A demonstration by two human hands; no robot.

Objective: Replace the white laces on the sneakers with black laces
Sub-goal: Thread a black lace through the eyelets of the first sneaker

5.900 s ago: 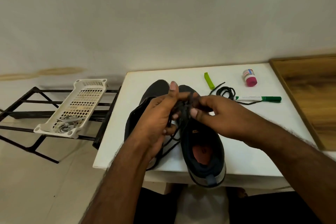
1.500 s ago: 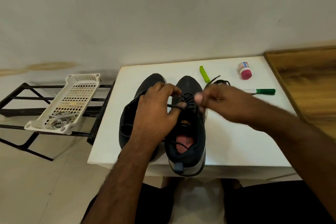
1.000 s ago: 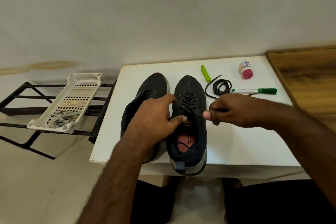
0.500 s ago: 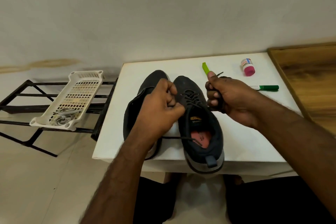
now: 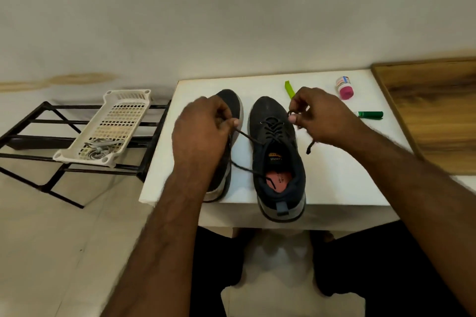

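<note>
We sit at a white table [image 5: 334,183] set against a pale wall, with a wooden top [image 5: 438,116] joining it on the right and a tiled floor below. Two dark sneakers stand side by side on the table, toes pointing to the far edge. The right sneaker [image 5: 277,157] is threaded with a black lace [image 5: 273,127] crossing its eyelets; its heel overhangs the near edge and a reddish insole shows inside. The left sneaker [image 5: 233,108] is mostly hidden behind our left hand [image 5: 201,134], and we cannot tell whether it is laced.

Our left hand is curled, pinching one end of the lace between thumb and forefinger just left of the right sneaker; the strand runs from that pinch to the eyelets, and a loose length trails down across the gap into the shoe's opening. Our right hand [image 5: 322,118] is curled too, pinching the other end above the shoe's right side; a short tail hangs below it, over the table.

At the far edge lie a green strip [image 5: 289,89], a small bottle [image 5: 344,87] with a pink cap, and a green marker [image 5: 371,114] partly hidden by our right hand. To the left, off the table, a white basket [image 5: 113,121] rests on a black rack [image 5: 33,134]; pale cords, perhaps the white laces [image 5: 99,149], lie in its near end.
</note>
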